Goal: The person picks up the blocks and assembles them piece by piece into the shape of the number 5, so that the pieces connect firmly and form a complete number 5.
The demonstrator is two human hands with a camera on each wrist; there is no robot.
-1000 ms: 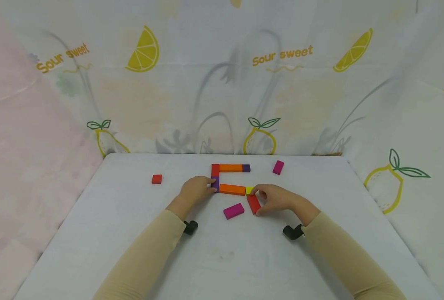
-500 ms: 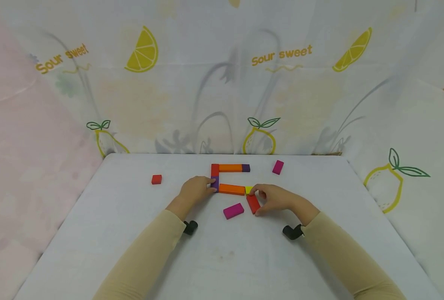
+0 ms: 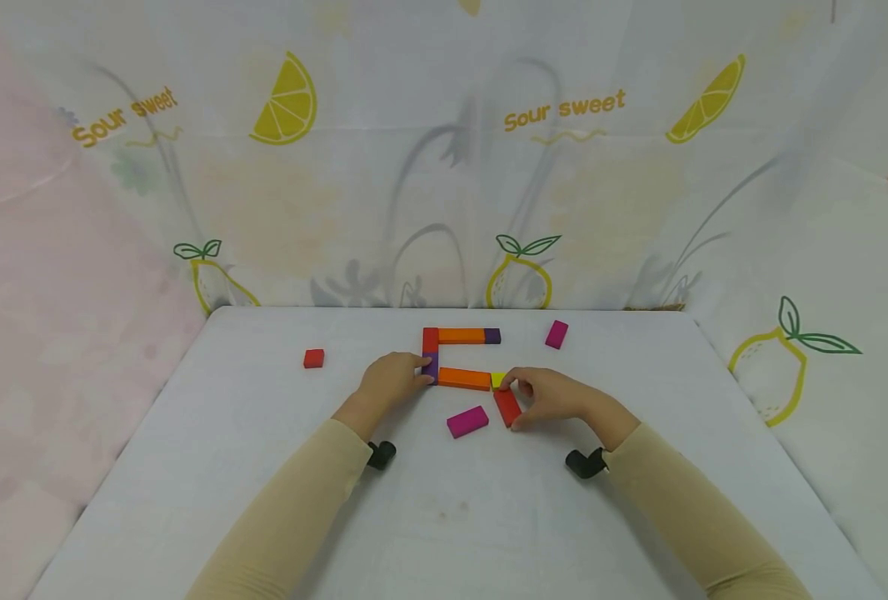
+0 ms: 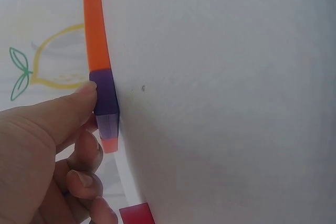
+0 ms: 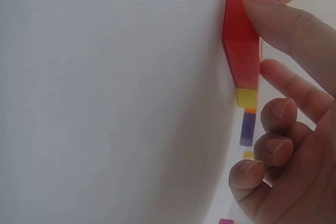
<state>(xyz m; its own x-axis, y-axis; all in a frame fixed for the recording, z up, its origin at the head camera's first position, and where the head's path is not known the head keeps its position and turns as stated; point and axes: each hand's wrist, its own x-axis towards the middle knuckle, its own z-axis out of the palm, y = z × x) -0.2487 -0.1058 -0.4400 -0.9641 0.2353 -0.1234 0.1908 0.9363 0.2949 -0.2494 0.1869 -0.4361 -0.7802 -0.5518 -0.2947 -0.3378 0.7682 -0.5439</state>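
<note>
One purple block lies on the desk, pinched in your left hand beside the nearer orange block. Your right hand pinches a slanted red block just beside the yellow block.

No clear shift shows in the left hand, the right hand or the red block it pinches. Only the head view's framing has wavered, very slightly.
</note>
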